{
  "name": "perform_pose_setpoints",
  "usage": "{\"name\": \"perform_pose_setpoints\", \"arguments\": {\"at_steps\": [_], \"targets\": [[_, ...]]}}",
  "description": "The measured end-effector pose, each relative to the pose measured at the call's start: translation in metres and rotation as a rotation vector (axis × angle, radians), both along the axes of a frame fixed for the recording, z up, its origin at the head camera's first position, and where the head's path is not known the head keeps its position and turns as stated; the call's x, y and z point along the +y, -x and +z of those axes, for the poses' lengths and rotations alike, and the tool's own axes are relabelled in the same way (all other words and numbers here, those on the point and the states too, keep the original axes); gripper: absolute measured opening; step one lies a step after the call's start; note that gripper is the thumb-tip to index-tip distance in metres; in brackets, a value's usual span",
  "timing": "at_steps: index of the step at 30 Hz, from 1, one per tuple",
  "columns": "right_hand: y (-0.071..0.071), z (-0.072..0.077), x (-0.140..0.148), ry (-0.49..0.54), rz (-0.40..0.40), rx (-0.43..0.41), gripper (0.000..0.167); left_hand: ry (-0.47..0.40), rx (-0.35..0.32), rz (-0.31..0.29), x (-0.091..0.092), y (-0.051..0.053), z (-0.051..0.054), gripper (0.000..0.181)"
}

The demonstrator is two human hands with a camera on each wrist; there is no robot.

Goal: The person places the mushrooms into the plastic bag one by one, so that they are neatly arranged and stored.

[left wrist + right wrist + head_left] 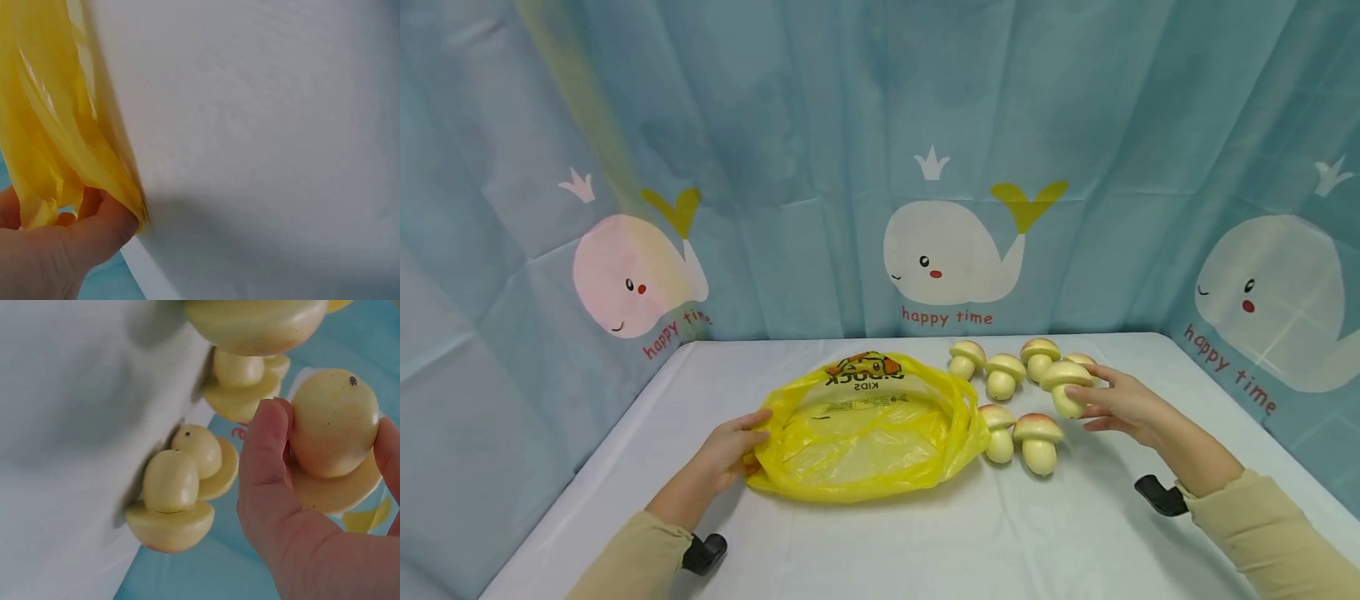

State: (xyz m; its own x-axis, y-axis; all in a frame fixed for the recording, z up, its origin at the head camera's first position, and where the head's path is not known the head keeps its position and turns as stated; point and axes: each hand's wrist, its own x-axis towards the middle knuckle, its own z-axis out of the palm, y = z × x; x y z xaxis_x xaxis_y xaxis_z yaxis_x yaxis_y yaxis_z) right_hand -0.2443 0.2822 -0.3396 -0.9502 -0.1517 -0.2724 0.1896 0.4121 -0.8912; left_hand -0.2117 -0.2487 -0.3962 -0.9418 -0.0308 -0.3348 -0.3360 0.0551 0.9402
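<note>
Left hand pinches yellow bag at its left edge. Right hand grips one mushroom by the stem; other mushrooms near bag's right end.

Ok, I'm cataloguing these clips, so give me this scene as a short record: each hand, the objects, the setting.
Left hand: grips the left edge of the yellow bag
Right hand: holds a mushroom between thumb and fingers
Bag: on the table, mouth open, printed lettering inside out
Other mushrooms: six visible, right of the bag's middle; one partly hidden behind the held one
Table: white covering
Backdrop: blue curtain with whales and "happy time"
</note>
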Motion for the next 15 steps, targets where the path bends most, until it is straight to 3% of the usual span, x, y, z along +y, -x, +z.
{"name": "perform_pose_setpoints", "arguments": {"at_steps": [8, 15], "targets": [[0.001, 0.007, -0.011, 0.063, 0.018, 0.007, 0.091, 0.013, 0.002, 0.0, 0.007, 0.004, 0.003, 0.056], [0.002, 0.008, -0.021, 0.136, 0.058, 0.046, 0.074, 0.002, -0.018, 0.021, 0.009, 0.009, 0.005, 0.056]]}}
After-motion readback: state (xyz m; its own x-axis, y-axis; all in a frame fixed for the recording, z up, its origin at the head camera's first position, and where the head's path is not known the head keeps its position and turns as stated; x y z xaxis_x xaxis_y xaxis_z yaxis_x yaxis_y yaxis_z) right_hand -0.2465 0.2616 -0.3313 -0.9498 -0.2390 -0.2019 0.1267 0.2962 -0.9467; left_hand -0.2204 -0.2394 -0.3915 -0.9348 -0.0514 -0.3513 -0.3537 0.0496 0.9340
